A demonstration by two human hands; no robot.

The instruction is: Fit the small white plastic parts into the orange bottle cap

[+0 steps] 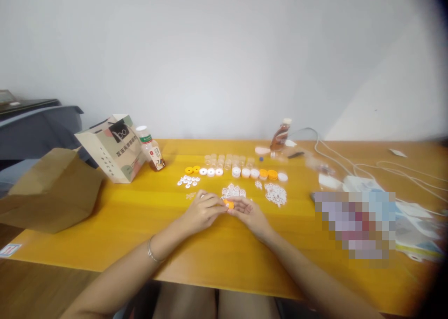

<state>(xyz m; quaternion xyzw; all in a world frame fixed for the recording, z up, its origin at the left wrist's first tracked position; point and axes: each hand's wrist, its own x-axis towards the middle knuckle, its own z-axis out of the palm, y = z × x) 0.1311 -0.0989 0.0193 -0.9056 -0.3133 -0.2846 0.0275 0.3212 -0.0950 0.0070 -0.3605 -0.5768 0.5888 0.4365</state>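
Between both hands is a small orange plastic piece (229,204), partly covered by fingers. My left hand (206,212) pinches it from the left, fingers closed. On its other side my right hand (249,215) grips it with thumb and fingertips. Just beyond the hands lies a heap of white lacy plastic pieces (234,190), with a second heap (276,194) to the right. A cluster of small white round parts (189,181) sits to the left. Farther back runs a row of white round caps (246,173) and orange round caps (268,174).
Behind the caps stand several small clear containers (228,161). A labelled bottle (151,149), a paper gift bag (114,146) and a brown paper bag (56,188) are at the left. At the right are a drink bottle (280,136), white cables (336,158) and plastic packaging (367,188).
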